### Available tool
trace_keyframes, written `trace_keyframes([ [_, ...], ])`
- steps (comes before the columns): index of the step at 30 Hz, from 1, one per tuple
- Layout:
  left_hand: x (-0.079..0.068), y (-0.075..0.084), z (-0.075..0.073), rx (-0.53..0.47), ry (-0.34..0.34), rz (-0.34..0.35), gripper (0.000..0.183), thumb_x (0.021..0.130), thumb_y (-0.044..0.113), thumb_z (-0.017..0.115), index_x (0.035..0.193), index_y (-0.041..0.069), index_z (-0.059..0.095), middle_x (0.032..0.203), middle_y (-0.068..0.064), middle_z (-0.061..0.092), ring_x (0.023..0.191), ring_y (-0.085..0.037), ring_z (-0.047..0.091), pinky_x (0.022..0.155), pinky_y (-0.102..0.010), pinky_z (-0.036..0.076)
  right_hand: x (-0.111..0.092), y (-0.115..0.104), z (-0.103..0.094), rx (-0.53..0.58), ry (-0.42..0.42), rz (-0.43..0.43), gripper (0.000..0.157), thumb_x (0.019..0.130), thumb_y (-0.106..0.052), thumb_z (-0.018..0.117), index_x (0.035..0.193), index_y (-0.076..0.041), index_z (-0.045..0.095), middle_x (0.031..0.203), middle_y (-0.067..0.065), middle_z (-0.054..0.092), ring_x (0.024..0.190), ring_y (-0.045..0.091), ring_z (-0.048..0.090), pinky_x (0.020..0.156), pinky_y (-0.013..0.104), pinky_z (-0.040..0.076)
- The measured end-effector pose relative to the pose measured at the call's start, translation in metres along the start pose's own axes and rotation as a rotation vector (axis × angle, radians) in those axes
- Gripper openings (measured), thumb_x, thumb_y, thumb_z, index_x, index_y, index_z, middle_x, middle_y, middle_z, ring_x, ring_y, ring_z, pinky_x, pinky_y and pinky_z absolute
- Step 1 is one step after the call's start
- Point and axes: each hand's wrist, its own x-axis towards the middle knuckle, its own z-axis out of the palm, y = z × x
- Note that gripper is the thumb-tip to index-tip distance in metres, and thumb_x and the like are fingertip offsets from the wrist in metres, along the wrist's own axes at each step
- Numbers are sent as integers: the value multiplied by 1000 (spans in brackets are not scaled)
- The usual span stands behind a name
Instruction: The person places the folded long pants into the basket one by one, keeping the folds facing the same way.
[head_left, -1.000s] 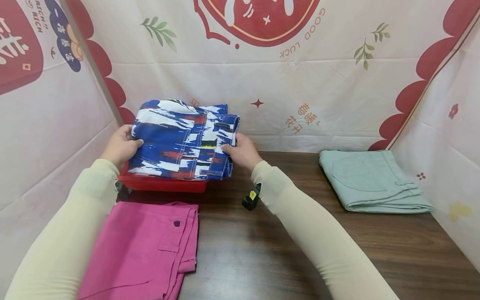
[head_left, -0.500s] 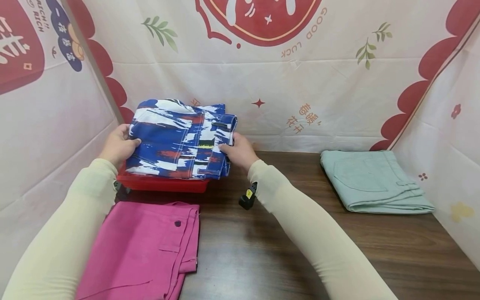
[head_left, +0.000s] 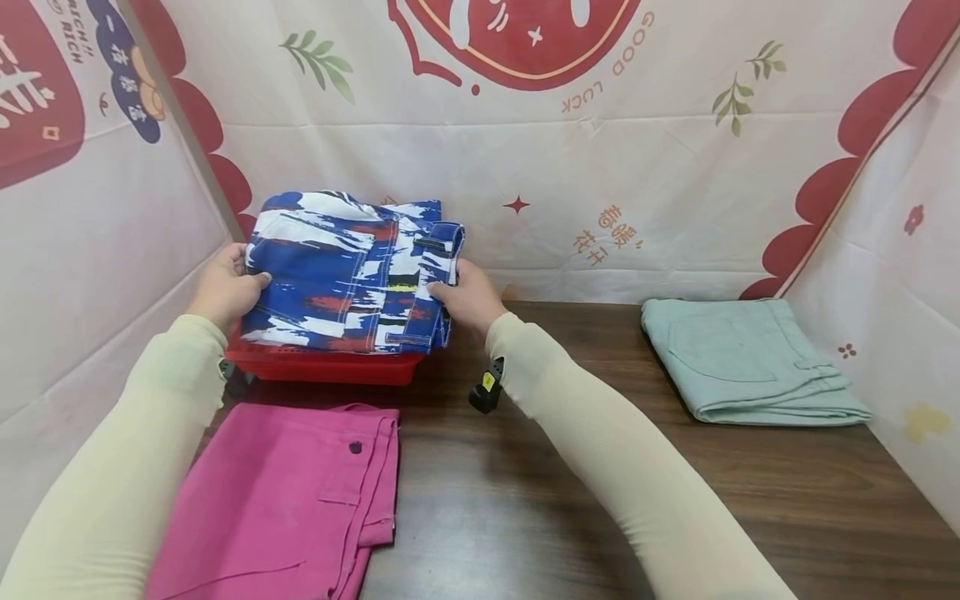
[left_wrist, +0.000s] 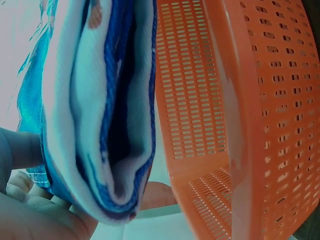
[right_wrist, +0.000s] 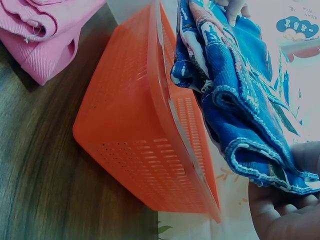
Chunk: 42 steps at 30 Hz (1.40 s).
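Observation:
Folded patterned pants (head_left: 322,275) in blue, white and red hang over the red slotted basket (head_left: 322,369) at the back left. My left hand (head_left: 225,290) pinches their left end, thumb on top and fingers beneath. At the waistband end, my right hand (head_left: 474,298) grips them the same way. The left wrist view shows the stacked fold layers of the pants (left_wrist: 100,100) beside the basket's open top (left_wrist: 242,125). From the right wrist camera, the pants (right_wrist: 240,95) appear above the basket rim (right_wrist: 172,115). In the head view they hide most of the basket's inside.
Folded pink pants (head_left: 277,492) lie on the wooden table (head_left: 510,500) in front of the basket. Light green folded pants (head_left: 727,354) rest at the right. Printed cloth walls (head_left: 585,167) enclose the table at the back and both sides.
Both hands have shifted slightly left and a little up with the patterned pants, now more squarely over the basket. More of the basket's front rim shows. The pink and green pants stay put.

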Motion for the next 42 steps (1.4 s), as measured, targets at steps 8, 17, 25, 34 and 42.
trace_keyframes([
  [8,0,-2,-4,8,8,-26,52,99,5,50,148,2,32,146,-29,42,118,-47,52,98,-61,44,0,-3,7,26,-1,7,47,99,-20,64,142,-12,49,122,5,65,101,19,66,91,40,54],
  [17,1,-8,-6,-24,10,-50,54,99,3,50,149,0,31,147,-30,40,120,-47,50,99,-62,43,2,-1,14,2,-5,7,44,99,-20,63,139,-11,49,118,5,65,100,20,67,90,39,55],
  [25,2,-12,-6,-39,20,-84,56,99,4,49,152,2,29,150,-29,37,122,-47,48,100,-62,42,5,0,20,-7,-6,8,42,99,-20,64,138,-11,50,118,5,66,100,19,67,90,39,55],
  [34,2,-11,-11,-53,45,-103,57,100,5,48,153,5,28,153,-25,35,123,-45,48,100,-61,42,6,-2,26,15,-11,15,45,98,-19,64,140,-11,49,119,5,64,99,20,67,89,41,55],
  [42,3,-17,-16,-41,75,-126,57,100,6,47,153,6,28,152,-25,37,121,-44,49,99,-60,44,10,0,39,42,-8,-9,43,98,-16,65,137,-8,50,118,8,66,97,21,68,84,41,57],
])
